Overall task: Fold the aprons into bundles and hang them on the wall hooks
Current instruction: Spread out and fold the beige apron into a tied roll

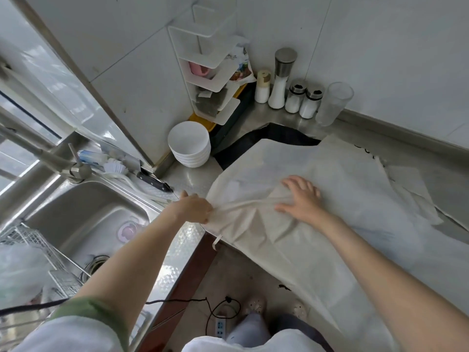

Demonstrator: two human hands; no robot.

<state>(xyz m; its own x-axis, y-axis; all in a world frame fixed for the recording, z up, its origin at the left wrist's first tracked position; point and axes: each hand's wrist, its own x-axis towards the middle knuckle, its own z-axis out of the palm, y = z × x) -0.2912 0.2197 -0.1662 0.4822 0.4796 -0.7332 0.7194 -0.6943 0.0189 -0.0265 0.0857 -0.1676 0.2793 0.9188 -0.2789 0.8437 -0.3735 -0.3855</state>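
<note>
steel counter (256,118) under cream apron (317,179)

A person's left hand (196,208) pinches the edge of a cream apron (291,179) spread over a steel counter (189,177), while the right hand (302,196) presses flat on the cloth beside stacked bowls (189,144) and a sink (83,212).

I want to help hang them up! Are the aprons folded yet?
Not yet. Nothing looks done: no bundle shows, no hooks are in view. In hand: the left hand pinches an edge of the cream apron while the right hand presses it flat on the counter. Folding, bundling and hanging are left.
</note>
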